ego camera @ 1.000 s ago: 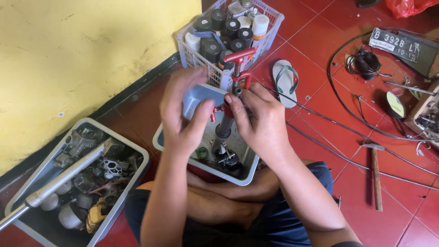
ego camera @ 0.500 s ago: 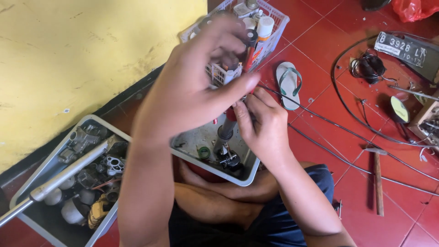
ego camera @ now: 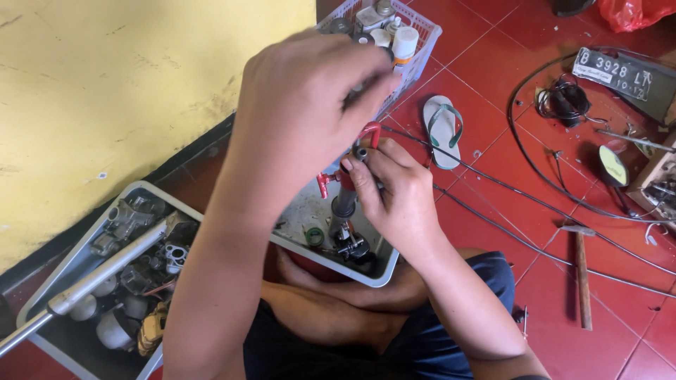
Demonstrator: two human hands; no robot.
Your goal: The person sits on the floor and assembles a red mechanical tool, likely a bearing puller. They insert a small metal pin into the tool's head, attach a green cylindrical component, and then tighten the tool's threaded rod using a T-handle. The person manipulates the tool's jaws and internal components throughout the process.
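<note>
Left hand (ego camera: pixel 310 98) is raised close to the camera, back of hand up, fingers curled toward the right; what it pinches, if anything, is hidden behind the knuckles, so can't tell whether it grips. It sits above and left of the right hand's grip.

Right hand (ego camera: pixel 394 197) is clamped around a red-handled tool (ego camera: pixel 352 165); fingers wrap the lower part, thumb presses near the top. Tool's long axis runs roughly upright in the view, slightly tilted: a red curved handle loop sticks out above the grip toward the white basket (ego camera: pixel 422 39), a short red stub juts out left of the grip, and a dark cylindrical shank (ego camera: pixel 343 205) points down below the grip into the grey tray (ego camera: pixel 373 271). A small metal tip shows at the top, just beside the thumb. Red parts look plastic-coated, shank dull grey-black.

Directly below the grip: tray holds a green ring and dark metal parts. Far left of the grip: a second grey tray (ego camera: pixel 42 295) of engine parts with a metal tube (ego camera: pixel 105 271) laid across. Right of the grip: a sandal (ego camera: pixel 442 130), cables (ego camera: pixel 535 190), a hammer (ego camera: pixel 581 271) on the red tile floor (ego camera: pixel 493 84).
</note>
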